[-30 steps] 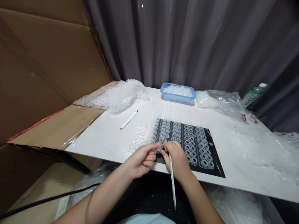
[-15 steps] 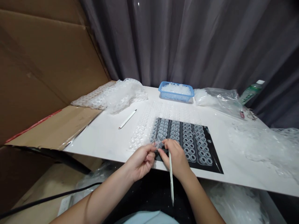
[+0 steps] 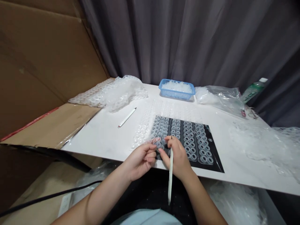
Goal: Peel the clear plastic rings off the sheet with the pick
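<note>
A translucent sheet of small moulded rings (image 3: pixel 189 137) lies over a black mat (image 3: pixel 217 165) at the table's front edge. My left hand (image 3: pixel 142 159) pinches the lower left part of this ring sheet between thumb and fingertips, lifting it slightly. Close beside it, my right hand (image 3: pixel 177 159) has its thumb and index finger at the same rings. A slim white pencil-like stick (image 3: pixel 170 181) is tucked in my right hand and points down toward my lap; its tip is mostly hidden by the fingers.
A white pencil (image 3: pixel 127 117) lies left of the mat. Behind stands a blue basket (image 3: pixel 177 94) of small clear pieces. Clear ring sheets (image 3: pixel 122 93) are heaped at left, plastic scraps (image 3: pixel 264 147) at right. A plastic bag (image 3: pixel 220 98) and green bottle (image 3: pixel 254 90) sit back right.
My right index finger has shifted slightly at the rings, and the left fingers have opened a little. The stick's lower end has swung slightly left. The view has tilted a little.
</note>
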### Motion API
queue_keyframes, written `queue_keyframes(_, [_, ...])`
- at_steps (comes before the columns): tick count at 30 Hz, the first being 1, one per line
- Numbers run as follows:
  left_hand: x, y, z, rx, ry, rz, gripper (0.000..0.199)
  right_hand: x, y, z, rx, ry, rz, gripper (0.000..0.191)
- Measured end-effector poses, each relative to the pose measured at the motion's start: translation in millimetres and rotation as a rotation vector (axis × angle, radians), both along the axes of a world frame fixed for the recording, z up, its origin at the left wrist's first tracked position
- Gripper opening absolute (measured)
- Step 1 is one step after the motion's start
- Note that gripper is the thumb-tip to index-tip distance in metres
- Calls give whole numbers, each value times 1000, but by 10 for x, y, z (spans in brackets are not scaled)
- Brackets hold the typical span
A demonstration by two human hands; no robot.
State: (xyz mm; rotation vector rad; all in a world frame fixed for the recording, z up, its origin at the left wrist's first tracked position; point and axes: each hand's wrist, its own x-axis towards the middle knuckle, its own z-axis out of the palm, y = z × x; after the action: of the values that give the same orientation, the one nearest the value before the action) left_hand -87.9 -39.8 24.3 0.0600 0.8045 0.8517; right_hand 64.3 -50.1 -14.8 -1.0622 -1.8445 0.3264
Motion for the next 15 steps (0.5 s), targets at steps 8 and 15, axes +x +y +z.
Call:
queue_keyframes(8, [227, -147, 165, -82, 113, 271, 20, 11, 8, -11, -17, -41, -9, 16])
queue_keyframes(15, [176, -140, 91, -108, -7, 220, 24, 10, 22, -11, -58, -48, 11, 14])
